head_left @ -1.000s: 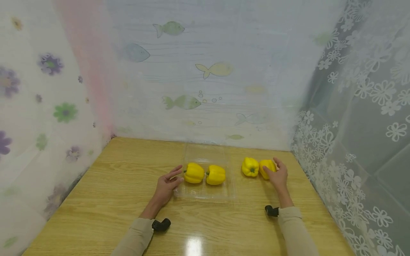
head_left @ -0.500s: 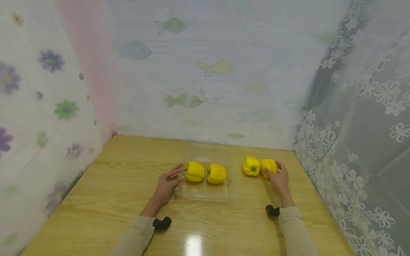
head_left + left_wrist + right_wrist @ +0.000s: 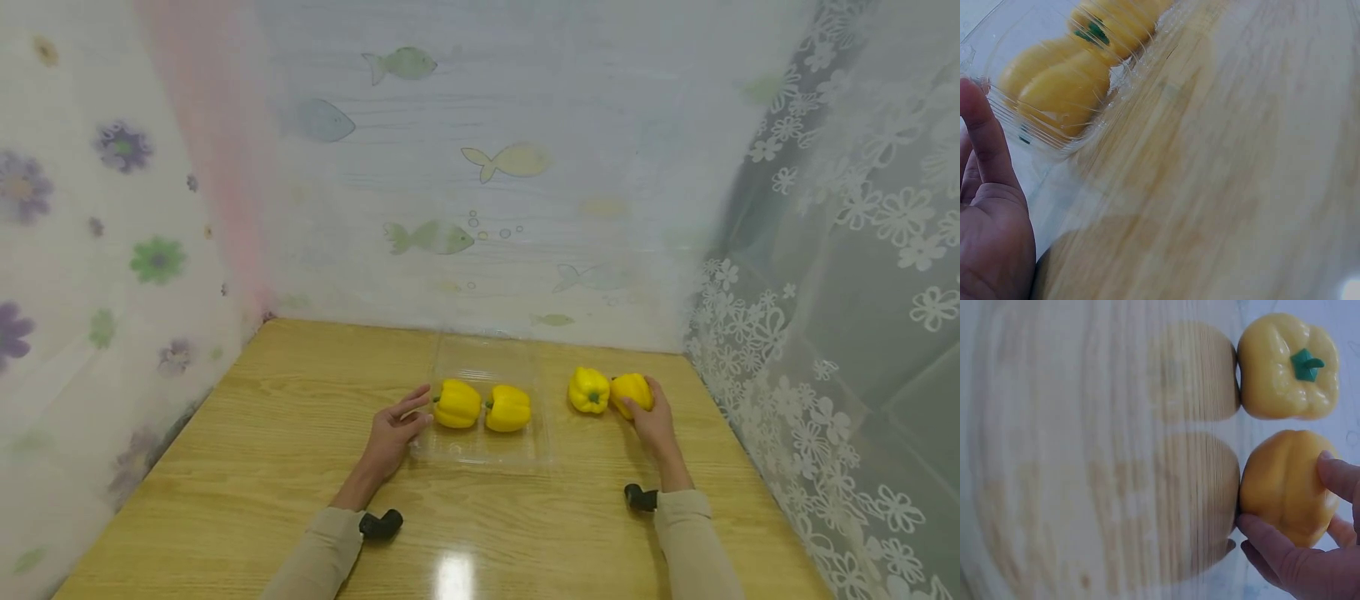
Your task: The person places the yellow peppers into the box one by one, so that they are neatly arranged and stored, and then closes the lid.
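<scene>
My right hand [image 3: 655, 421] grips a yellow bell pepper [image 3: 628, 393] on the table, thumb on the near side and fingers around the far right side. In the right wrist view this pepper [image 3: 1285, 484] sits between thumb and fingers. Just left of it stands another yellow bell pepper [image 3: 588, 390], green stem facing me. Two more peppers, one left [image 3: 457, 404] and one right [image 3: 508, 408], lie on their sides in a clear plastic container [image 3: 480, 458]. At the container's left edge my left hand [image 3: 392, 433] has its fingers extended, a fingertip right at the rim in the left wrist view.
The container's clear lid [image 3: 483, 354] lies folded back toward the rear wall. The wooden table [image 3: 262, 467] meets a fish-print curtain [image 3: 480, 167] at the back. Patterned sheets hang along both sides. Each wrist carries a black camera mount.
My right hand's fingers have closed in around the right-hand pepper, which has turned slightly in the grip. The left hand and the container have stayed in place.
</scene>
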Motion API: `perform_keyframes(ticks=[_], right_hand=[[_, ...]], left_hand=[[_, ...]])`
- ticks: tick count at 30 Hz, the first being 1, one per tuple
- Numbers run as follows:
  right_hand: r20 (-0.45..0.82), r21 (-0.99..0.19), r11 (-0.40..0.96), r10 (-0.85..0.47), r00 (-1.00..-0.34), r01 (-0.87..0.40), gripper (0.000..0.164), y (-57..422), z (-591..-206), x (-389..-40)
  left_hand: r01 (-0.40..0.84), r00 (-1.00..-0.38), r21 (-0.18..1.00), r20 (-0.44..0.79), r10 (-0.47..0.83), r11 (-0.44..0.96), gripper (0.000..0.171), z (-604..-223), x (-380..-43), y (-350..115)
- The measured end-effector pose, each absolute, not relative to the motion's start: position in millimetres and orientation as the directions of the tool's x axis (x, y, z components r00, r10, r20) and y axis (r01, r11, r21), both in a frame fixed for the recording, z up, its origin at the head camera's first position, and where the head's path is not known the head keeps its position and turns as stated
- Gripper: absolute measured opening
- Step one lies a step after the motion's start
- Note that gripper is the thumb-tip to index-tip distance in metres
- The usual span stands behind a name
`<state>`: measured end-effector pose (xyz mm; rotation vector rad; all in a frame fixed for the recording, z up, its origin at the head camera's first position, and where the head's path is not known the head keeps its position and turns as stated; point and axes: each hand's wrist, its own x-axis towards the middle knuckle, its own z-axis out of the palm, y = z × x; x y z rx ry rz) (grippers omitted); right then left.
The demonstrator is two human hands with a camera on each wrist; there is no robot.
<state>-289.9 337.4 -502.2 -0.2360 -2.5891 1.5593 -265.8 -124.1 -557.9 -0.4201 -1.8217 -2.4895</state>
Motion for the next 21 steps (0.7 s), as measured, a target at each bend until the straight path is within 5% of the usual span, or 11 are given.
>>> perform_keyframes(ticks=[13, 21], right_hand=[[0.024, -0.849, 0.526, 0.127, -0.992, 0.046, 0.07, 344.1, -500.8, -289.7], [0.007, -0.907, 0.419, 0.102, -0.995, 0.037, 0.073, 347.3, -502.0, -288.2]], left_hand=[[0.178, -0.961, 0.934, 0.233, 0.151, -0.309, 0.049, -555.6, -264.6, -123.9], [0.162, -0.967, 0.933, 0.215, 0.137, -0.321, 0.048, -554.0, -262.6, -125.2]])
